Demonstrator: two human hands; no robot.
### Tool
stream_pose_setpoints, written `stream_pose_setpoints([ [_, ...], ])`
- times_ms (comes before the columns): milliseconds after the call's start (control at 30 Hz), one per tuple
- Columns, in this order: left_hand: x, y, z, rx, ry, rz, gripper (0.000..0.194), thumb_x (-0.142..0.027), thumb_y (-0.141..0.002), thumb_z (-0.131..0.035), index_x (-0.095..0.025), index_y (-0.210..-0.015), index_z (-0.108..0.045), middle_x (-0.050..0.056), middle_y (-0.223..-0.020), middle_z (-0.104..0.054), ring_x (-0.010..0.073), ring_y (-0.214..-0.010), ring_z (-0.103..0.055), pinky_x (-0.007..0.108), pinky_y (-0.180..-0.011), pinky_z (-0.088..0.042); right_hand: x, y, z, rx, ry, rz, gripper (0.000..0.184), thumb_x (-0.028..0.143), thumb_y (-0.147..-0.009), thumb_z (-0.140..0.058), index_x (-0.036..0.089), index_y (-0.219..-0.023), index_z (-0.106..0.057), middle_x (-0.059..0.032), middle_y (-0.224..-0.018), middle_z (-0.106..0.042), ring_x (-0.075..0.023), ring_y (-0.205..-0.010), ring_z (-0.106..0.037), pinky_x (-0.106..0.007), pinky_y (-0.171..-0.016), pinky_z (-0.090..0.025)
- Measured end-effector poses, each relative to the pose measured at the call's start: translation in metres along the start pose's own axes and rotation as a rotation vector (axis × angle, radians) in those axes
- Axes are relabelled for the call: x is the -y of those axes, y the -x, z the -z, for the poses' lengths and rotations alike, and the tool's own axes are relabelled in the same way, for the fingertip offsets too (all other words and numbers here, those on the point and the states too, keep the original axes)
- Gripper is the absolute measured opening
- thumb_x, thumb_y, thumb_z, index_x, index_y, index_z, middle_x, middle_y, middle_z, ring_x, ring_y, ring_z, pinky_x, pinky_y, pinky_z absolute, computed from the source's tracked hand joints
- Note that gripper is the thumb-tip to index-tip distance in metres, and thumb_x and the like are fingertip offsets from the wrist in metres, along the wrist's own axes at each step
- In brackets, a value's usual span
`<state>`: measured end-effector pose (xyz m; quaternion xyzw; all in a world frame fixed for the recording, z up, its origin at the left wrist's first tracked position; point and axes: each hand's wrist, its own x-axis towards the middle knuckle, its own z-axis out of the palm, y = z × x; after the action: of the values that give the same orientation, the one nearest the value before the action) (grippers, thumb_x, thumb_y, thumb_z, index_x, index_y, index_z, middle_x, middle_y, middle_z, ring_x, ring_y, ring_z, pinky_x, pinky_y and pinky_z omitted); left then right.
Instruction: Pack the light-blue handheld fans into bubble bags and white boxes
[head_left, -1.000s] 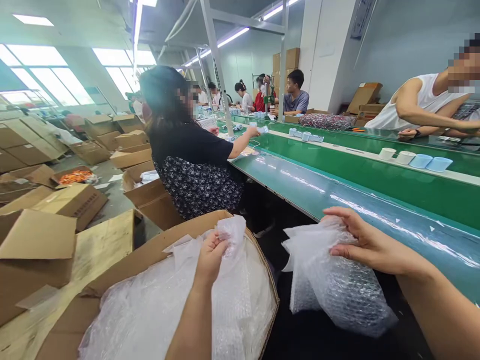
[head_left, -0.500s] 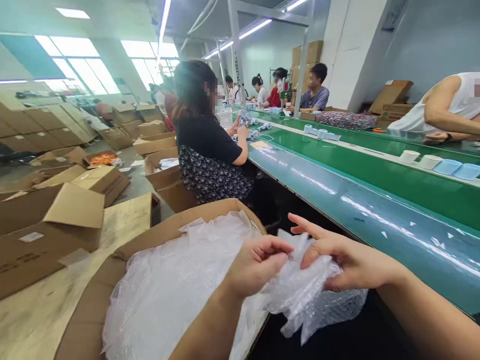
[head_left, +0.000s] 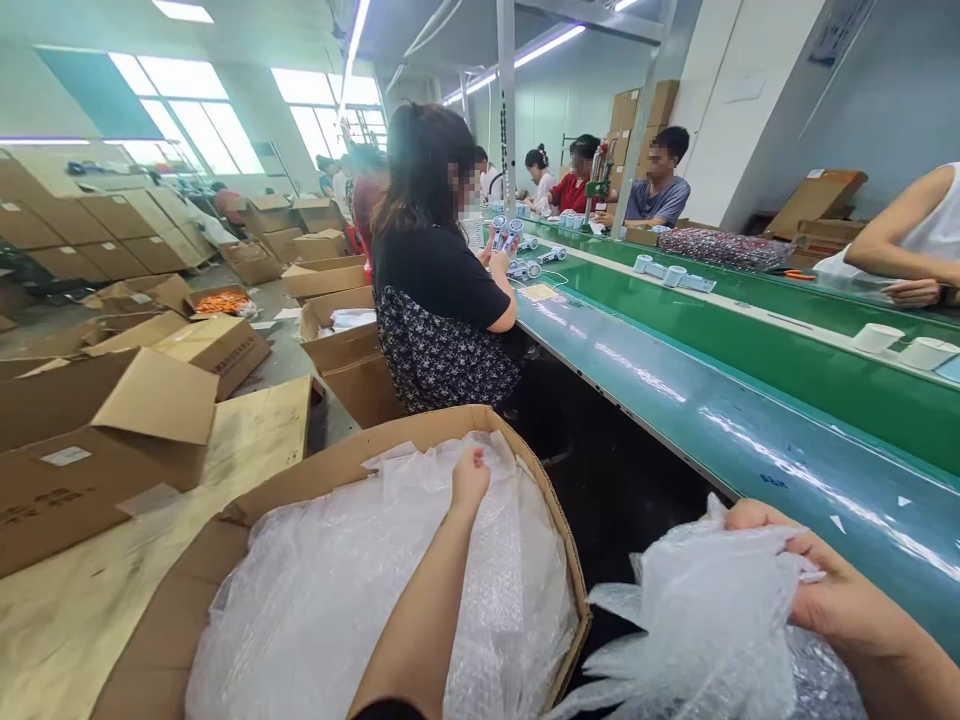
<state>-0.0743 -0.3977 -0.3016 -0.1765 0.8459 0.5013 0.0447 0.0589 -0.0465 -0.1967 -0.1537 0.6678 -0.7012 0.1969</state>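
Note:
My left hand [head_left: 469, 477] reaches down into a large cardboard box [head_left: 352, 462] filled with clear bubble-wrap bags [head_left: 330, 590]; its fingers are buried in the plastic, closed on a bag. My right hand [head_left: 825, 590] grips a bunch of bubble-wrap bags [head_left: 705, 630] at the lower right, beside the near edge of the green conveyor belt [head_left: 750, 440]. The hands are well apart.
A person in a black top [head_left: 442, 290] sits just ahead at the belt, holding small parts. More people work further along and across it. White cups [head_left: 900, 345] stand on the belt's far lane. Open and flattened cardboard boxes [head_left: 112, 420] cover the floor at left.
My hands were together on the bags half a second ago; the left has gone back into the box and the right has pulled the bunch down and right.

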Motion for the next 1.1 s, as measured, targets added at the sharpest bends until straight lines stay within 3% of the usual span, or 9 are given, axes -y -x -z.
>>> stream_pose_setpoints([
  [200,0.029,-0.045,-0.019,-0.139,-0.122,0.006,0.034,-0.014,-0.065,-0.058,-0.017,-0.099,-0.06,0.015,-0.13,-0.052,0.0372,-0.138,-0.017,0.057,-0.107,-0.018,-0.017,0.009,-0.003,-0.228,-0.272,-0.208,0.082,0.035,-0.051,-0.083,0.03,-0.124,-0.046,-0.0027,-0.083,-0.061,-0.0212,-0.072,-0.061,-0.031,-0.065,-0.047],
  [267,0.029,-0.037,-0.021,-0.131,-0.109,-0.073,0.024,-0.017,-0.069,-0.054,-0.018,-0.092,-0.061,0.014,-0.126,-0.055,0.0354,-0.138,-0.018,0.056,-0.107,-0.016,-0.019,0.012,0.002,-0.234,-0.249,-0.238,0.094,0.034,-0.051,-0.083,0.029,-0.135,-0.039,-0.0045,-0.088,-0.063,-0.024,-0.078,-0.063,-0.035,-0.072,-0.048],
  [367,0.012,-0.009,-0.019,-0.073,-0.038,-0.234,0.025,-0.022,-0.076,-0.049,-0.02,-0.098,-0.059,0.01,-0.126,-0.056,0.0269,-0.128,-0.04,0.042,-0.103,-0.031,-0.018,0.005,0.005,-0.12,-0.294,-0.212,0.071,0.033,-0.052,-0.081,0.024,-0.118,-0.058,-0.0079,-0.097,-0.065,-0.0257,-0.085,-0.063,-0.037,-0.075,-0.049],
  [567,-0.045,0.101,0.0,0.394,0.752,-0.454,0.02,-0.033,-0.079,-0.061,-0.02,-0.078,-0.046,0.0,-0.087,-0.063,0.0103,-0.064,-0.051,0.022,-0.06,-0.038,0.007,-0.041,-0.017,0.153,-0.2,0.073,0.043,0.029,-0.053,-0.082,0.021,-0.092,-0.069,-0.0098,-0.139,-0.042,-0.0277,-0.113,-0.053,-0.043,-0.094,-0.041],
  [733,-0.068,0.179,0.007,0.737,0.853,-0.42,0.018,-0.035,-0.083,-0.059,-0.02,-0.092,-0.055,-0.001,-0.079,-0.058,0.008,-0.06,-0.046,0.022,-0.061,-0.037,0.028,-0.045,-0.04,0.202,0.06,0.115,0.033,0.023,-0.063,-0.078,0.021,-0.094,-0.068,-0.0072,-0.15,-0.028,-0.0293,-0.131,-0.037,-0.043,-0.103,-0.034],
  [833,-0.057,0.186,0.007,0.892,0.873,-0.407,0.031,-0.037,-0.081,-0.062,-0.02,-0.106,-0.059,0.002,-0.084,-0.06,0.0105,-0.068,-0.052,0.024,-0.067,-0.039,0.028,-0.031,-0.038,0.207,-0.04,0.052,0.031,0.025,-0.068,-0.075,0.02,-0.097,-0.065,-0.0101,-0.111,-0.063,-0.0217,-0.095,-0.064,-0.031,-0.078,-0.05],
  [967,-0.019,0.126,0.01,1.186,0.727,-0.321,0.053,-0.052,-0.067,-0.071,-0.013,-0.102,-0.064,0.012,-0.091,-0.067,0.0249,-0.084,-0.063,0.038,-0.078,-0.046,0.025,-0.007,-0.014,-0.066,-0.058,0.082,0.034,0.026,-0.064,-0.078,0.023,-0.095,-0.063,-0.0039,-0.082,-0.066,-0.0168,-0.067,-0.063,-0.024,-0.059,-0.049],
  [1000,-0.01,0.1,0.009,1.143,0.579,-0.237,0.051,-0.052,-0.067,-0.069,-0.01,-0.096,-0.066,0.015,-0.089,-0.068,0.028,-0.084,-0.065,0.041,-0.076,-0.048,0.025,-0.002,-0.008,-0.151,-0.076,0.081,0.041,0.026,-0.061,-0.079,0.026,-0.099,-0.062,-0.0028,-0.083,-0.065,-0.0171,-0.066,-0.062,-0.024,-0.058,-0.048],
  [1100,0.003,0.019,-0.008,0.377,0.162,-0.003,0.031,-0.036,-0.078,-0.062,-0.012,-0.098,-0.065,0.013,-0.099,-0.068,0.027,-0.094,-0.064,0.039,-0.082,-0.049,0.025,0.009,0.001,-0.343,-0.183,-0.011,0.071,0.027,-0.057,-0.081,0.036,-0.121,-0.052,0.0003,-0.078,-0.062,-0.017,-0.062,-0.059,-0.025,-0.055,-0.047],
])
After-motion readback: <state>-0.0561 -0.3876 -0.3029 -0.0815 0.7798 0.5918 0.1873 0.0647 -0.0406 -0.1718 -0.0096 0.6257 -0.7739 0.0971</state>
